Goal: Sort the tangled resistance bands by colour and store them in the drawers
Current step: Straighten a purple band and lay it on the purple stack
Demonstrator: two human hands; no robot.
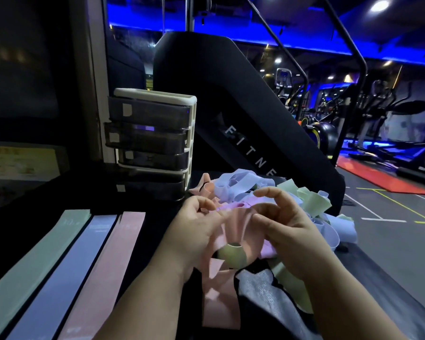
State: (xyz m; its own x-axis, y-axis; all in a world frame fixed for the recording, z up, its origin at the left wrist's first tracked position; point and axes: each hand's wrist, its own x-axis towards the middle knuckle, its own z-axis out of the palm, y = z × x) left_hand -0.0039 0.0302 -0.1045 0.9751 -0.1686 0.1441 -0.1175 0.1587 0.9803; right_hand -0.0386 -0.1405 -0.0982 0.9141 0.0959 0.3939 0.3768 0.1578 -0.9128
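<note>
Light: blue strip lighting [255, 42] under a dark ceiling.
Floor: grey floor [390, 241], yellow and white lines, red mat [378, 177].
Furniture: exercise machines [378, 114], right.

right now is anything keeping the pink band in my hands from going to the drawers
Yes: a green band is looped round the pink band, low between your left hand and right hand. Nothing visible lies between it and the drawer unit.
</note>
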